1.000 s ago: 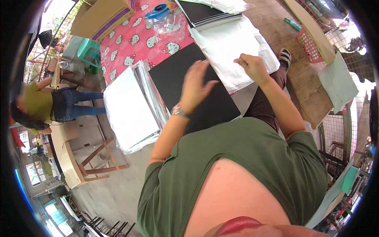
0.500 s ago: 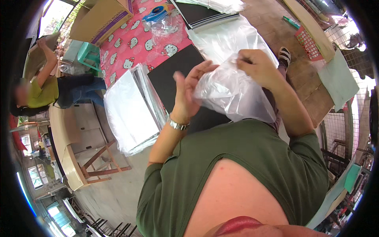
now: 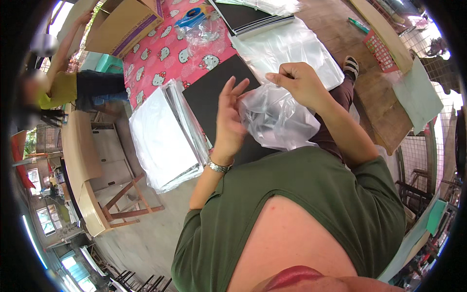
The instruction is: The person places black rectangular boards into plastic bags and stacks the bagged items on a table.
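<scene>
A clear plastic bag hangs crumpled in front of my chest, above a flat black board on the table. My right hand is closed in a pinch at the bag's upper edge. Beside the bag's left side, my left hand has its fingers raised and apart, with the film touching or very near its palm. On the left lies a stack of white sheets in clear sleeves. Beyond my right hand is a pile of flat clear plastic bags.
The table wears a pink patterned cover. At its far side are a cardboard box, a blue tape dispenser and crumpled plastic. Another person stands at the left, arm raised. A red basket is at the right.
My left hand has turned more upright, its fingers pointing up. My right hand has shifted slightly left, and the bag has bunched up smaller. The other person's arm has gone higher.
</scene>
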The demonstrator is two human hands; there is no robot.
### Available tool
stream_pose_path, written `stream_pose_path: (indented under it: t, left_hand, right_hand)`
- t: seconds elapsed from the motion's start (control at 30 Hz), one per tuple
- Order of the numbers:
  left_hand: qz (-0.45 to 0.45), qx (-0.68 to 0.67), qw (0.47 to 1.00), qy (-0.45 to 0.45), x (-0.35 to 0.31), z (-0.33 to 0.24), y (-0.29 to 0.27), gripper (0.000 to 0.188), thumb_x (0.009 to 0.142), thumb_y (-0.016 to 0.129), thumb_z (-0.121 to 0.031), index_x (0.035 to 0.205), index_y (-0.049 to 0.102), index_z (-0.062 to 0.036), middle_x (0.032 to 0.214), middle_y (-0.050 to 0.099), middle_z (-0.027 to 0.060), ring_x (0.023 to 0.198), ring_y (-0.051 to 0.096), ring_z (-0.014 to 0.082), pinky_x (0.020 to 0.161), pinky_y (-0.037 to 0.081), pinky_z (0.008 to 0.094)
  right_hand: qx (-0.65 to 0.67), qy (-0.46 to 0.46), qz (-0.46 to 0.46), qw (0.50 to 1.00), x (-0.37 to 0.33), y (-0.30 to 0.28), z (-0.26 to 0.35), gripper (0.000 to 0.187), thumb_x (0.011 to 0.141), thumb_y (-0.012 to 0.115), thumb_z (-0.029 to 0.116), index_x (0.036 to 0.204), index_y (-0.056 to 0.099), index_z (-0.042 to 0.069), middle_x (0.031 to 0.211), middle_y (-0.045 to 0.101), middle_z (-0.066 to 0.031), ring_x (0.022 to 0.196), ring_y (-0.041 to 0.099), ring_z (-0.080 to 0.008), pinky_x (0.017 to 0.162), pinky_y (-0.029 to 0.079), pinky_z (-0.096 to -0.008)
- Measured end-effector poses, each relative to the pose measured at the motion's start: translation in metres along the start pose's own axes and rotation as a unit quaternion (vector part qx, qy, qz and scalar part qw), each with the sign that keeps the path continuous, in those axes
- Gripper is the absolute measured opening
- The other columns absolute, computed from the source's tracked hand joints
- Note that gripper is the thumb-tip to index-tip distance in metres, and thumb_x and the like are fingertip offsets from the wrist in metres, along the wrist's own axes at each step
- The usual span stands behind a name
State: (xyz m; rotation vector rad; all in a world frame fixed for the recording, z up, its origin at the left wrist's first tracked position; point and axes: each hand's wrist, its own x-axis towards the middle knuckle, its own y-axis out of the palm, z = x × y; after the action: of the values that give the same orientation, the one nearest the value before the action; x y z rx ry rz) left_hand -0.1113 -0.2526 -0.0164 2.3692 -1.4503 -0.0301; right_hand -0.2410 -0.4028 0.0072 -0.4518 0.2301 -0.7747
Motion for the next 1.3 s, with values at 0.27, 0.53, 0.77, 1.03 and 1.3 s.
stream_pose_path:
  t: [0.27,0.53,0.77,1.03,1.3]
  left_hand:
    - [-0.042,-0.061,0.994,-0.086,0.008,0.026,-0.039,0.026,0.091,0.052,-0.024,0.098,0.056,0.0006,0.092,0.059,0.0071,0.074,0.056,0.0102,0.065,0.047,0.025]
    - [0.125,-0.037,0.988,-0.083,-0.009,0.007,0.0,0.061,0.079,0.067,-0.025,0.128,0.037,-0.0042,0.11,0.052,0.0131,0.094,0.055,0.0182,0.078,0.045,0.0279]
    - [-0.039,-0.005,0.991,-0.127,-0.006,0.02,-0.027,0.028,0.088,0.056,-0.025,0.102,0.057,-0.0006,0.069,0.053,-0.002,0.06,0.047,0.0032,0.055,0.037,0.0167]
    - [0.094,0.024,0.989,-0.113,-0.023,0.014,0.001,0.066,0.082,0.063,-0.018,0.135,0.026,-0.003,0.122,0.046,0.0125,0.097,0.053,0.0152,0.08,0.045,0.0308]
    - [-0.096,-0.075,0.983,-0.137,-0.01,0.032,-0.019,0.029,0.079,0.058,0.007,0.107,0.054,0.0004,0.097,0.062,0.01,0.087,0.06,0.0131,0.076,0.05,0.0251]
  right_hand:
    - [0.155,-0.024,0.015,0.988,-0.005,-0.003,-0.012,0.04,0.083,0.062,0.032,0.06,0.055,-0.001,0.047,0.035,0.0008,0.048,0.031,-0.0064,0.045,0.028,-0.0259]
    - [-0.017,0.027,0.006,0.999,-0.006,-0.002,-0.015,0.037,0.081,0.065,0.03,0.064,0.056,-0.001,0.05,0.042,0.001,0.049,0.035,-0.0074,0.045,0.031,-0.0282]
    - [0.205,0.067,0.116,0.969,-0.015,-0.014,-0.015,0.025,0.08,0.066,0.022,0.073,0.061,-0.001,0.061,0.053,0.0005,0.057,0.042,-0.0059,0.052,0.035,-0.0218]
    - [0.205,0.123,0.071,0.968,-0.018,-0.006,-0.016,0.018,0.081,0.065,0.018,0.074,0.06,0.002,0.059,0.046,0.0065,0.053,0.036,-0.002,0.049,0.028,-0.0182]
    - [0.15,0.042,0.108,0.982,-0.014,-0.009,-0.044,0.021,0.079,0.067,0.019,0.074,0.06,-0.001,0.061,0.053,0.0021,0.055,0.044,-0.0063,0.05,0.035,-0.0219]
